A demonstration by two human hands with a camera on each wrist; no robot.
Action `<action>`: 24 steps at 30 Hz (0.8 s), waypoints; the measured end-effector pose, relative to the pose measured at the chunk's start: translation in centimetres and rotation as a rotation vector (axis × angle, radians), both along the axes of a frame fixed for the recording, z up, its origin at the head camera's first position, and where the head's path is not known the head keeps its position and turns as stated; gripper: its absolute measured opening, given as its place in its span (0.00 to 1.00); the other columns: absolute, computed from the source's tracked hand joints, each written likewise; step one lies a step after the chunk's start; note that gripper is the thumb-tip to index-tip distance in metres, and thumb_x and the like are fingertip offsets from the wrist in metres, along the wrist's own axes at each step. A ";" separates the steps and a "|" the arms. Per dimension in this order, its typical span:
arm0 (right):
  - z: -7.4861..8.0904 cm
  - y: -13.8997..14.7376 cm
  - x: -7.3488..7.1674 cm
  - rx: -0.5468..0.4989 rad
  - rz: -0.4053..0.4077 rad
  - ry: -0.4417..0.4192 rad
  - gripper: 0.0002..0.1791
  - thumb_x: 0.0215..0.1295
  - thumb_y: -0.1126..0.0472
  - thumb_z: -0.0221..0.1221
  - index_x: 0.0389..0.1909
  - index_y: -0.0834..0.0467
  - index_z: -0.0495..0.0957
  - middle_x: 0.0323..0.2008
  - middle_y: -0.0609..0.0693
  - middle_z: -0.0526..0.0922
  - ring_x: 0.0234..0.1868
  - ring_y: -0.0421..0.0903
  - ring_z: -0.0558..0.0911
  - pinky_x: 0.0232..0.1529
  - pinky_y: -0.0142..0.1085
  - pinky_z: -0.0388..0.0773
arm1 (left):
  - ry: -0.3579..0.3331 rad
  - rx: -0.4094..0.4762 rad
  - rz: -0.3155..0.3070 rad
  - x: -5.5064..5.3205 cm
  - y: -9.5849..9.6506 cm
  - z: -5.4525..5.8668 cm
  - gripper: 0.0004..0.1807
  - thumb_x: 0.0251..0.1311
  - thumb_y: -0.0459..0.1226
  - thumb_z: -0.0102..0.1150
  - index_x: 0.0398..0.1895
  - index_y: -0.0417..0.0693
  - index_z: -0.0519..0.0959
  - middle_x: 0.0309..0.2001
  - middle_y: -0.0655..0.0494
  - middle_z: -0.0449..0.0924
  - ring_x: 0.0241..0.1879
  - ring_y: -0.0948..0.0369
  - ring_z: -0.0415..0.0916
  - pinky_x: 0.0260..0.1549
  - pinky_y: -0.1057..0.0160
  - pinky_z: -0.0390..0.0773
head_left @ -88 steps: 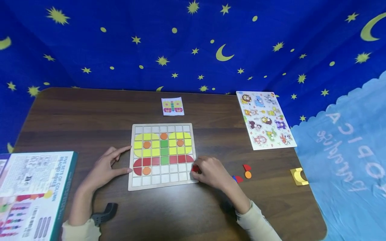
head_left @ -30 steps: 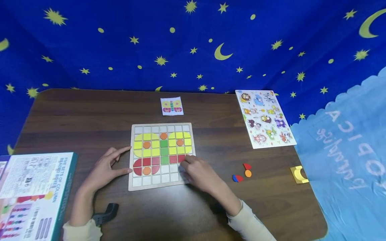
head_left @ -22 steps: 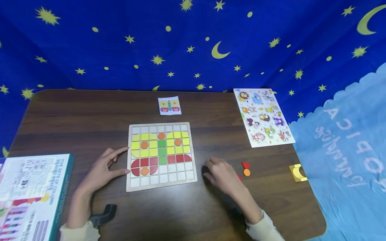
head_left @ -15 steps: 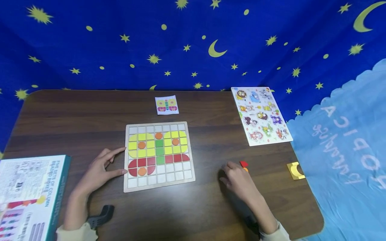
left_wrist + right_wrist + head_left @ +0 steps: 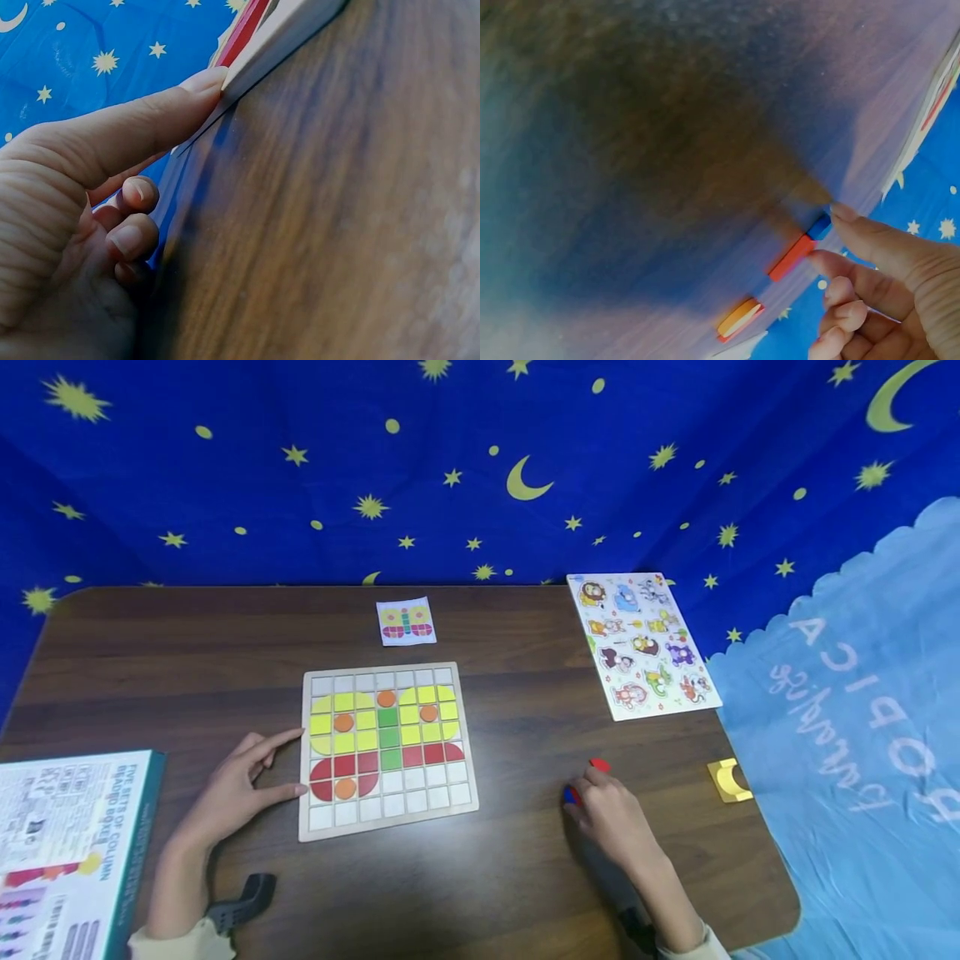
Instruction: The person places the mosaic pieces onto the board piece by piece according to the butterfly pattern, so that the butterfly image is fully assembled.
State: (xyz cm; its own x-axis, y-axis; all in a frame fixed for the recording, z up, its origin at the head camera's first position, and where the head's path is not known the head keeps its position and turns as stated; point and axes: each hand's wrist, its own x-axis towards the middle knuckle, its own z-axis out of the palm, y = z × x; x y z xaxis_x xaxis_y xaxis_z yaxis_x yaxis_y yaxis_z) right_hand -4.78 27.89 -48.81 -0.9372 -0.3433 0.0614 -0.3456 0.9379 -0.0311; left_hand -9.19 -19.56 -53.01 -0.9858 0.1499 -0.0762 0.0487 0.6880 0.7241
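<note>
My left hand (image 5: 232, 793) rests its extended thumb and index finger against the left edge of a wooden grid board (image 5: 415, 800). Yellow, green, red and orange tiles form part of a butterfly on it. Over to the right, my right hand (image 5: 611, 814) is down at the loose tiles. In the right wrist view its thumb and index fingertips are right at a blue tile (image 5: 820, 226) and a red tile (image 5: 790, 259) beside it, slightly spread. An orange round tile (image 5: 738, 316) lies nearby, hidden by the hand in the head view. Another red tile (image 5: 599, 765) lies just beyond the fingers.
A butterfly picture card (image 5: 406, 631) lies behind the board. An animal puzzle board (image 5: 645, 643) stands back right, with a yellow arched piece (image 5: 727, 780) at the right edge. A boxed set (image 5: 67, 852) occupies the left. A starry blue cloth (image 5: 300, 468) hangs behind the table.
My right hand set a red rounded tile at the right end of the board's red row, then moved right to the loose tiles. My left hand stays at the board's edge. The head view shifts slightly.
</note>
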 end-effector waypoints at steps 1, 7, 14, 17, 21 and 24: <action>0.0 0.0 0.0 -0.001 0.006 0.001 0.17 0.43 0.63 0.77 0.33 0.66 0.83 0.29 0.50 0.77 0.28 0.45 0.78 0.33 0.39 0.78 | -0.003 0.001 0.002 0.0 0.0 0.0 0.41 0.52 0.46 0.75 0.71 0.50 0.69 0.37 0.54 0.59 0.35 0.64 0.55 0.31 0.64 0.58; -0.3 -0.2 -0.4 -0.025 0.053 -0.009 0.11 0.47 0.68 0.74 0.31 0.64 0.84 0.29 0.49 0.78 0.30 0.44 0.78 0.32 0.38 0.78 | -0.014 0.003 0.007 0.1 -0.1 0.1 0.42 0.53 0.48 0.74 0.71 0.50 0.69 0.37 0.54 0.59 0.35 0.63 0.56 0.31 0.64 0.57; -0.8 -0.6 -1.0 -0.069 0.114 0.048 0.08 0.46 0.70 0.72 0.27 0.64 0.82 0.28 0.48 0.76 0.28 0.45 0.78 0.29 0.37 0.78 | -0.010 0.004 -0.003 -0.1 -0.1 0.0 0.42 0.53 0.48 0.74 0.71 0.51 0.69 0.37 0.54 0.58 0.35 0.62 0.56 0.32 0.64 0.57; -0.8 -1.0 -1.2 -0.087 0.130 0.063 0.08 0.45 0.70 0.71 0.26 0.62 0.81 0.26 0.47 0.74 0.26 0.44 0.76 0.27 0.37 0.76 | -0.008 0.015 -0.009 -0.2 0.0 0.0 0.41 0.53 0.48 0.74 0.70 0.51 0.70 0.37 0.54 0.59 0.35 0.61 0.56 0.32 0.64 0.57; -0.7 -1.9 -1.5 -0.108 0.177 0.073 0.09 0.44 0.70 0.72 0.25 0.62 0.81 0.24 0.46 0.72 0.25 0.42 0.72 0.27 0.35 0.73 | -0.001 0.028 -0.013 -0.1 0.0 -0.1 0.41 0.52 0.48 0.74 0.70 0.51 0.70 0.37 0.55 0.59 0.35 0.62 0.56 0.32 0.64 0.58; -0.5 -3.0 -1.9 -0.109 0.224 0.088 0.09 0.45 0.69 0.72 0.25 0.62 0.81 0.24 0.46 0.72 0.25 0.41 0.71 0.28 0.36 0.72 | 0.008 0.029 -0.008 -0.1 0.0 -0.1 0.41 0.52 0.47 0.75 0.70 0.51 0.70 0.37 0.55 0.59 0.35 0.63 0.56 0.32 0.64 0.57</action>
